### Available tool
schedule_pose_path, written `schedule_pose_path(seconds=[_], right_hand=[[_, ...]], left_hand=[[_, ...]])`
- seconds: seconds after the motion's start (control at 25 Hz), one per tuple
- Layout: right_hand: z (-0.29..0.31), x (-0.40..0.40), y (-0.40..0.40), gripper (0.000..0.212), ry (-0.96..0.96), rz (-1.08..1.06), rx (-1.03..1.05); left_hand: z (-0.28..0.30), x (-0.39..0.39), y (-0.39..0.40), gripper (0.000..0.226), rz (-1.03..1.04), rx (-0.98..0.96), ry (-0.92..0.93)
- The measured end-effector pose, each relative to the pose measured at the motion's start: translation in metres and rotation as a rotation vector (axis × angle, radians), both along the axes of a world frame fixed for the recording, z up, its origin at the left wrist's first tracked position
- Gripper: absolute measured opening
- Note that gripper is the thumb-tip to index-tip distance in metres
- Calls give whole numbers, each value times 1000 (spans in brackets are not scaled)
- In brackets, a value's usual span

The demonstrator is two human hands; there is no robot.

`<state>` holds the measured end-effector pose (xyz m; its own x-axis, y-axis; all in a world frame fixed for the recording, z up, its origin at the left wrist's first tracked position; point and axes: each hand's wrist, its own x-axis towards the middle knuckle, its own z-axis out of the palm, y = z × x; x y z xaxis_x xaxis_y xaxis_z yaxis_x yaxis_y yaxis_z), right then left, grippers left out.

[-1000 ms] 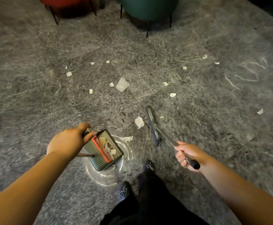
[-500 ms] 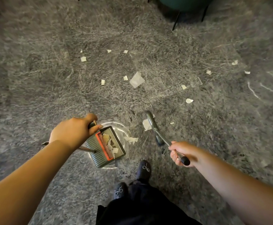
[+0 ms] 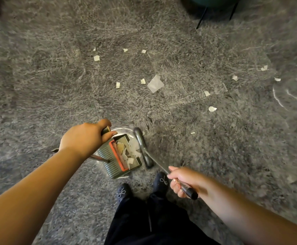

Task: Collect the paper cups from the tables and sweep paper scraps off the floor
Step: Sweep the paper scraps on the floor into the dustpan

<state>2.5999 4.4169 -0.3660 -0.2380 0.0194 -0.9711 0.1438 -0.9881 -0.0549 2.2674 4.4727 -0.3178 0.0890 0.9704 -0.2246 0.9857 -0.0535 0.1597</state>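
A grey dustpan (image 3: 108, 160) with a red comb strip stands on the floor just ahead of my feet, with several white paper scraps (image 3: 131, 152) lying in it. My left hand (image 3: 84, 138) grips the top of the dustpan's upright handle. My right hand (image 3: 181, 181) grips the black end of the broom handle. The broom head (image 3: 142, 147) lies against the dustpan's open right edge. More paper scraps lie further out on the floor, among them a larger square piece (image 3: 155, 84) and small bits (image 3: 212, 109).
The floor is grey mottled stone. A green chair on thin black legs (image 3: 201, 18) stands at the top right. My two dark shoes (image 3: 123, 191) are close behind the dustpan. Light scuff marks (image 3: 278, 99) run along the right side.
The broom head swept left, from a gap away up to the dustpan's mouth, and pushed the nearby scraps into the pan. The view shifted forward, so the far scraps appear lower.
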Motion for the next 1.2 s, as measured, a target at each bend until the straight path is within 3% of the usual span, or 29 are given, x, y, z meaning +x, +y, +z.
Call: schedule_pose_path(seconds=[0.2, 0.52, 0.8, 1.2], right_hand=[[19, -35, -10, 59, 93, 95, -56], [57, -46, -14, 58, 14, 29, 37], [71, -66, -2, 50, 24, -70, 97], [63, -121, 47, 41, 55, -111, 146]], left_hand=[[-1, -24, -23, 56, 2, 0, 3], [-2, -47, -44, 48, 1, -8, 4], [4, -98, -68, 49, 217, 17, -92], [21, -174, -93, 58, 359, 38, -10]])
